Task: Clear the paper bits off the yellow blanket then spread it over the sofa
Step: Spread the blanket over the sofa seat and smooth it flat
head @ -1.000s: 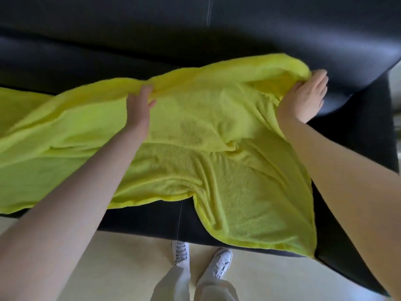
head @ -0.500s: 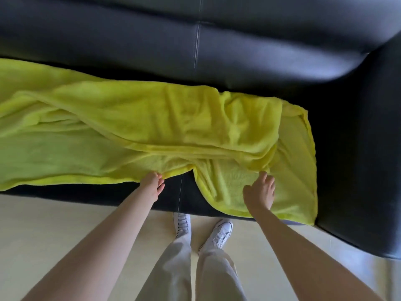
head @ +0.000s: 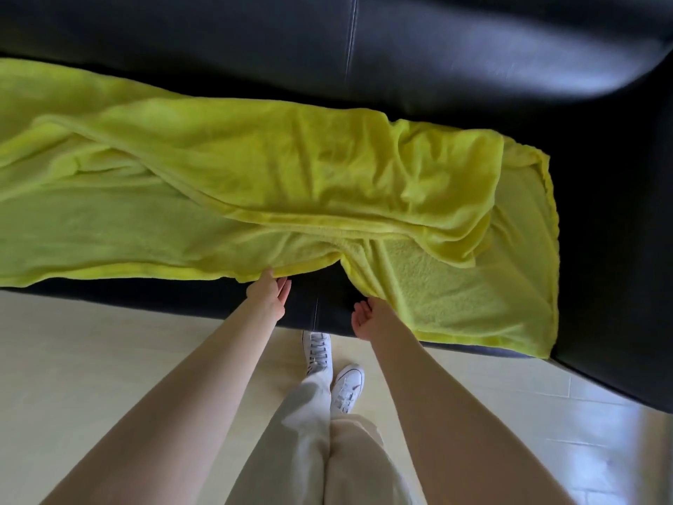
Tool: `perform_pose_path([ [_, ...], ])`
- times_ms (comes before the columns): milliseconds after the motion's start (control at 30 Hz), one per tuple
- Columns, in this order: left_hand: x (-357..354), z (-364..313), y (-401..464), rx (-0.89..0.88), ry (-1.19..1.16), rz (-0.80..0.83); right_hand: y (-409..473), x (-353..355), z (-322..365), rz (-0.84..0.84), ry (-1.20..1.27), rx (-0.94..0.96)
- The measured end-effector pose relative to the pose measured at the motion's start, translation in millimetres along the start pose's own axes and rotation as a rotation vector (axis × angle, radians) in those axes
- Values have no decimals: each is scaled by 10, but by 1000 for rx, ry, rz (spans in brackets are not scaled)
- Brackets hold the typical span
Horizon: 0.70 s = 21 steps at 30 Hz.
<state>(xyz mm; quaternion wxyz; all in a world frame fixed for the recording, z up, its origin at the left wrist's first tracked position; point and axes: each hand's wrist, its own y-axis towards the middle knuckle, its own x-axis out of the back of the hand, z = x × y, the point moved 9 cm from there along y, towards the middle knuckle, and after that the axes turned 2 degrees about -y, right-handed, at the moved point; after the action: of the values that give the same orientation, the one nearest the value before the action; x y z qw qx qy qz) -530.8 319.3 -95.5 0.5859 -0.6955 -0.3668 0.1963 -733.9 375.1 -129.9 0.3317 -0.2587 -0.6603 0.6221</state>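
Blanket [head: 276, 184], yellow and fleecy, is laid rumpled along the seat of the black sofa [head: 473, 49], its far edge folded back over itself and its right end draped over the seat front. The near hem is touched by the left hand [head: 268, 294], fingers relaxed. The right hand [head: 369, 317] is held palm-up at the draped part, fingers loosely spread, gripping nothing. White laced shoes [head: 329, 369] are seen below on the pale floor [head: 91, 359]. No writing can be read.

Yellow blanket [head: 255, 176] cut off at left edge
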Motion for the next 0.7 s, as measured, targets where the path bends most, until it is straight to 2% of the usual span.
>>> perform_pose_path([
  [200, 373, 30, 11, -78, -85, -123, -64, 407, 60, -130, 60, 38],
  [300, 539, 38, 41, -129, -69, -187, -104, 579, -39, -85, 137, -11],
  [400, 557, 70, 106, -154, -25, -121, -117, 624, -120, -18, 139, -40],
  [567, 371, 249, 136, -92, 95, 123, -30, 661, -121, -39, 109, 19],
  [700, 416, 378, 162, -91, -42, 70, 10, 767, -127, -115, -9, 50],
])
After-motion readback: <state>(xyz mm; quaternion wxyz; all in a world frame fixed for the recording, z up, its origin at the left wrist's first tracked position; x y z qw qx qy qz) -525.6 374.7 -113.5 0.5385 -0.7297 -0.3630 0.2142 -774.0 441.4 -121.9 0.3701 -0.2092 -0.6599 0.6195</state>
